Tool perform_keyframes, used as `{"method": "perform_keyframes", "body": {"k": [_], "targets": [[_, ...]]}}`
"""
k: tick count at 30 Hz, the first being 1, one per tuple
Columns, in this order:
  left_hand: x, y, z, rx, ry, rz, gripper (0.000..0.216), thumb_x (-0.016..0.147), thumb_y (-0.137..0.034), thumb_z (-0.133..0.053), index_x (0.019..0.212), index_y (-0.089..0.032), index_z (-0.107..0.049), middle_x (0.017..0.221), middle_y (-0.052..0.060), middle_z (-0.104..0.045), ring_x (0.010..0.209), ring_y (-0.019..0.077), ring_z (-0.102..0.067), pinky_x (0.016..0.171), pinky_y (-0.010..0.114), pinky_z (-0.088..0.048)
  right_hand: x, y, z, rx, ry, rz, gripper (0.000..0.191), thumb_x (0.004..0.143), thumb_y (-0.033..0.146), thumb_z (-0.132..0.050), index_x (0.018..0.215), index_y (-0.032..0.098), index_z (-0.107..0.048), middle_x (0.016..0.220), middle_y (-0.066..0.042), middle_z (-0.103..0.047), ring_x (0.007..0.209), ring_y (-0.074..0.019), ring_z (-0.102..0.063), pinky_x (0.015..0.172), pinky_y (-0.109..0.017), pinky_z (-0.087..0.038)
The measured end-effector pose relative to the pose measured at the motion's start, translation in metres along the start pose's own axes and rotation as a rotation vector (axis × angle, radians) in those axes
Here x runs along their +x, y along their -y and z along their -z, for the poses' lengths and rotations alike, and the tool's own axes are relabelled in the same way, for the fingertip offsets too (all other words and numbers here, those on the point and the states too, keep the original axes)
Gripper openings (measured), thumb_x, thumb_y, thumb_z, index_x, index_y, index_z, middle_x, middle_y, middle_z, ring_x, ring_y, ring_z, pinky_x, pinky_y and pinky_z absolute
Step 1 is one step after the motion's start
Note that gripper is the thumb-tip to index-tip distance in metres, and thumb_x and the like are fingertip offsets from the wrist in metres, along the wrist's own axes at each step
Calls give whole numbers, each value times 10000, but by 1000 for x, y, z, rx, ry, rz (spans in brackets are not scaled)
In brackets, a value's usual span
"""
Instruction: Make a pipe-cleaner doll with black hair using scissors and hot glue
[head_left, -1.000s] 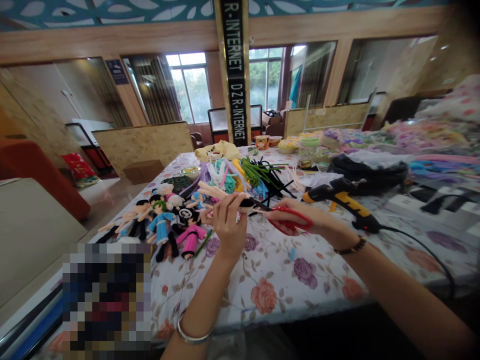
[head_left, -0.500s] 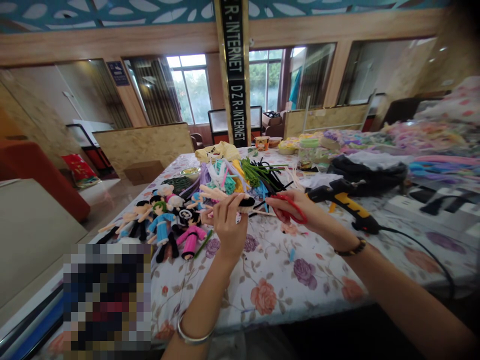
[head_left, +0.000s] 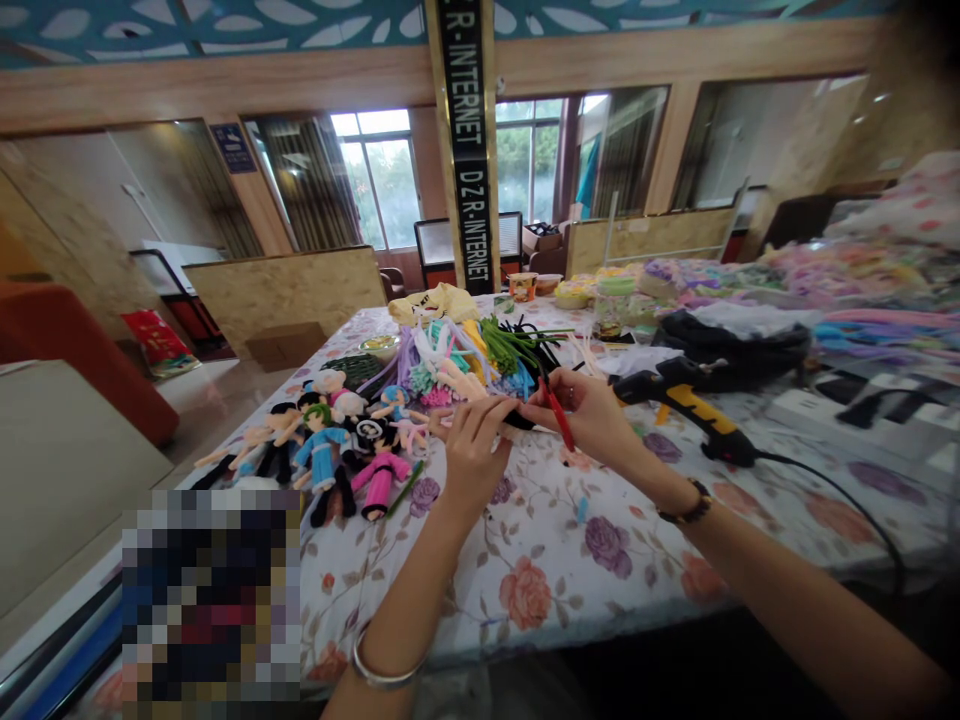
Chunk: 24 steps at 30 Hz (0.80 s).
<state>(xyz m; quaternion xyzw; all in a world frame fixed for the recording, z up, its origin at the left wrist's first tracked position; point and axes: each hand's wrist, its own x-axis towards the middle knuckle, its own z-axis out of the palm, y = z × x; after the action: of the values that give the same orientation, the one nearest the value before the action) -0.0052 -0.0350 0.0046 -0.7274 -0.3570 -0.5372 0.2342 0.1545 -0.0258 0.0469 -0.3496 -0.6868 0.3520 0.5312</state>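
My left hand (head_left: 474,445) is closed around a fuzzy chenille-stem doll, its pale limbs (head_left: 462,380) poking out above my fingers and a black part (head_left: 519,420) showing at the right. Most of the doll is hidden by the hand. Red-handled scissors (head_left: 558,418) are in my right hand (head_left: 592,418), whose fingertips meet the black end of the doll. The blades are hard to make out. Left of my hands lie several finished-looking fuzzy dolls, among them one in a blue robe (head_left: 321,455) and one in pink (head_left: 377,485).
Bundles of coloured chenille stems (head_left: 480,345) lie behind my hands. A black and yellow glue gun (head_left: 694,405) rests at right, its cord trailing to the table's front edge. Black bags (head_left: 735,345) and a white box (head_left: 817,420) stand beyond it on the flowered tablecloth (head_left: 555,570).
Both hands have come together; the left moved slightly right with the doll. The scissors turned from lying sideways to nearly upright, and my right fingertips now reach the black part.
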Motion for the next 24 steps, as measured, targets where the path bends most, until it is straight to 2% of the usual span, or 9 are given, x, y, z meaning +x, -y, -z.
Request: {"method": "perform_keyframes", "body": {"k": [5,12,19,24], "targets": [[0,0,-1,-79,15,9,405,684,-57,-575,1065,-194,-578,1027,56,-680,956,182,-597,874,337,-393,3,-5,5,55,65,-18,360,577,403,-769,680,189,-499,701,-21,-660,628,-147,-609,622,-282,-502],[1,-3,1,-84,105,117,471,647,-149,-619,1106,-204,-528,1107,70,-659,995,216,-608,883,366,-310,5,-4,10,228,73,-76,357,577,379,-774,727,192,-509,691,-8,-655,607,-144,-610,643,-300,-517],[0,-4,0,-170,159,112,542,603,-129,-621,1128,-216,-513,1113,48,-651,986,217,-609,861,359,-307,6,-7,7,88,15,-50,366,568,383,-782,687,182,-500,734,-36,-666,635,-141,-602,605,-265,-488],[2,-7,2,-216,179,208,536,578,-123,-617,1094,-236,-525,1077,22,-660,948,209,-609,843,343,-327,8,-7,10,140,53,-59,385,530,394,-793,676,185,-506,718,-34,-678,631,-151,-619,639,-293,-507]]}}
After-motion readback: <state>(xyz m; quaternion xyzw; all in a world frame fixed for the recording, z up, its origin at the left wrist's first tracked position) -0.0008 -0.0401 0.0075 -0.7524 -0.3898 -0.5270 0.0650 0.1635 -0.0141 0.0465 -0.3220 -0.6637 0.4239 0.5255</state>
